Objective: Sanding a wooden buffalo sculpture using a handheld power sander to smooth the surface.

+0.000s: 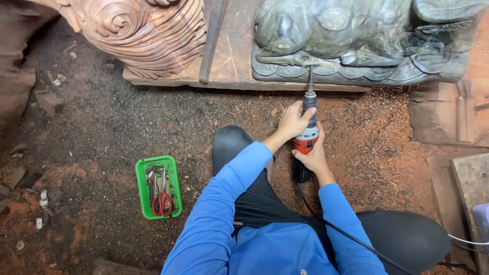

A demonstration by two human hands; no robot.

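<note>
At near edge of wooden platform (229, 76): left hand (293, 121), right hand (313, 158), each grip wrapped around rotary tool (307, 130), bit touching dark carving (356, 38).

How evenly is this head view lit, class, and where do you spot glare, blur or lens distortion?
Head view: soft, even daylight with faint shadows; mild sheen on the dark carving; rotary tool, left hand and right hand sharp; wide-angle bending at the edges, around the pale carving and green tray.
</note>
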